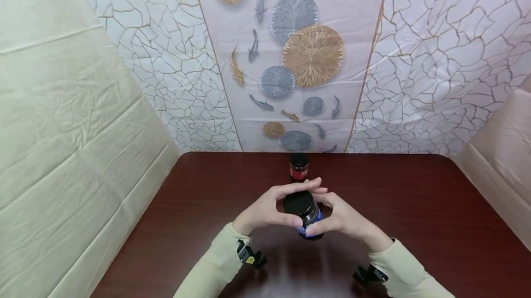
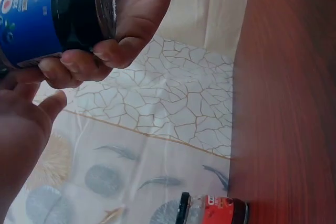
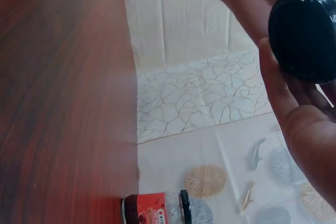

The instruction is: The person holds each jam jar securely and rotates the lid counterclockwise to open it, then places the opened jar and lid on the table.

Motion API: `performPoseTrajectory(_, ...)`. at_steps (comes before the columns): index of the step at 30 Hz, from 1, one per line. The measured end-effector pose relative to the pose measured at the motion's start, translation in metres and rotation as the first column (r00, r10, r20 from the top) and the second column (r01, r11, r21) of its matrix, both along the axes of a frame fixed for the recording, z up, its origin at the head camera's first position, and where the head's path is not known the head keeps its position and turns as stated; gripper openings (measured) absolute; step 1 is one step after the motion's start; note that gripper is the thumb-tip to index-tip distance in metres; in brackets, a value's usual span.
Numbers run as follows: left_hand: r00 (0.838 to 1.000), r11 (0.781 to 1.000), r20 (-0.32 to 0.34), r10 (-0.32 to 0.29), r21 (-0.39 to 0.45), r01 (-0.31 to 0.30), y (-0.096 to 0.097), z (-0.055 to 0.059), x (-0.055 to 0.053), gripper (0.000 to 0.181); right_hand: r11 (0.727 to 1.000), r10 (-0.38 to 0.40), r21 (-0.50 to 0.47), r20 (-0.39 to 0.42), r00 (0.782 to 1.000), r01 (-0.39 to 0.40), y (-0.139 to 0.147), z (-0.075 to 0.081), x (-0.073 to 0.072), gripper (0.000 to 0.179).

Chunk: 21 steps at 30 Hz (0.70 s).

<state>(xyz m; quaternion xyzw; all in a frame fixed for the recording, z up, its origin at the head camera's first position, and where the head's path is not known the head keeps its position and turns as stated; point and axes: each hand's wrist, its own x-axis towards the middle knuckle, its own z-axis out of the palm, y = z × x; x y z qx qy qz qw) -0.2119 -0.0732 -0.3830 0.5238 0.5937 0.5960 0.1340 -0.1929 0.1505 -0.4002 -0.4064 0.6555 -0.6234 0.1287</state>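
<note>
A glass jar [image 1: 316,216] with a black lid and a blue label is held between both hands above the table, tilted, its lid towards the upper left. My left hand [image 1: 268,210] has its thumb on the near side and its fingers stretched behind the jar. Low on the jar presses the thumb of my right hand [image 1: 343,217], its fingers going round the back. In the left wrist view, fingers curl round the jar [image 2: 37,17] beside its dark lower end. The right wrist view shows the jar's dark round base [image 3: 302,38].
Behind the hands, a second jar [image 1: 298,169] with a black lid and red label stands upright on the dark wooden table [image 1: 199,210]. Patterned cloth [image 1: 439,58] hangs at the table's far edge, with plain cream cloth [image 1: 79,118] at the left side.
</note>
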Motion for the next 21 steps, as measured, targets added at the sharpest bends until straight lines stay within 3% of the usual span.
performPoseTrajectory(4,0.999,0.999,-0.034,0.006,0.033,-0.005,0.001,-0.001,0.002,0.080,0.999,0.042,-0.018,-0.005,0.999,-0.043,-0.002,0.000,0.002,0.048)
performPoseTrajectory(10,0.998,0.995,-0.009,0.069,0.076,-0.068,0.005,-0.005,0.001,0.065,1.000,-0.002,-0.026,0.024,1.000,0.003,-0.004,-0.004,0.002,0.046)
performPoseTrajectory(16,0.984,0.981,-0.035,0.172,0.096,-0.168,0.008,-0.007,-0.001,0.055,0.994,-0.108,0.002,0.037,0.993,0.108,-0.006,-0.007,0.001,0.050)
performPoseTrajectory(21,0.966,0.962,-0.063,0.251,0.126,-0.242,0.011,-0.011,-0.006,0.048,0.973,-0.224,0.037,-0.042,0.974,0.226,-0.008,-0.007,0.000,0.051)
